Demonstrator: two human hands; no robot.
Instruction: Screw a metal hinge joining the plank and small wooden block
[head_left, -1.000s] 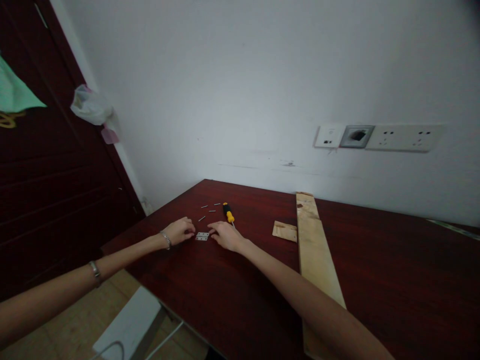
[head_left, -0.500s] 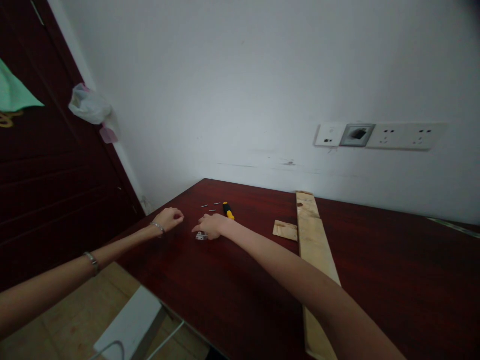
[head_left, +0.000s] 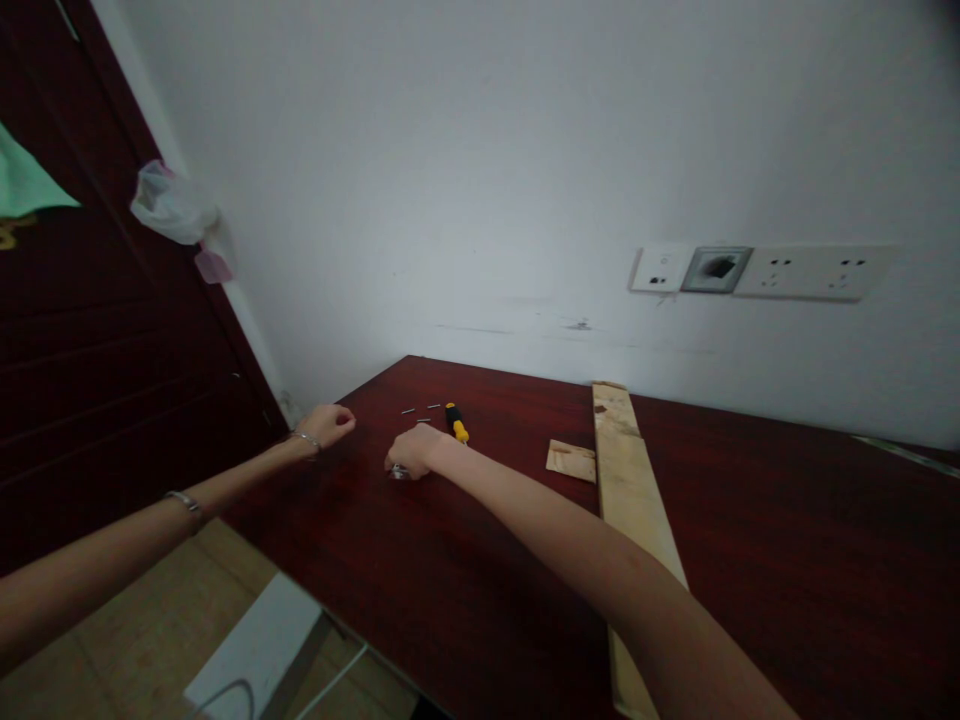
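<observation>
My right hand (head_left: pixel 411 451) is over the dark red table, its fingers curled down around a small silver metal bracket (head_left: pixel 400 472). Only part of the bracket shows beneath the fingers. To the left, near the table's edge, my left hand (head_left: pixel 330 425) has its fingers bent and thumb against them in a pinch; anything between them is too small to make out. Just beyond my right hand lie several thin metal screws (head_left: pixel 424 420). A screwdriver (head_left: pixel 456 423) with a black and yellow handle rests beside them, its tip partly behind my right wrist.
A long pale wooden board (head_left: pixel 634 470) lies across the table (head_left: pixel 787 560), with a small flat wood piece (head_left: pixel 571 460) at its left side. Behind is a white wall with sockets (head_left: pixel 776 272). A white box (head_left: pixel 255 650) and cable are below the table's front edge.
The fingers of my right hand have closed over the bracket, covering more of it. My left hand has shifted slightly left and up, away from the right hand.
</observation>
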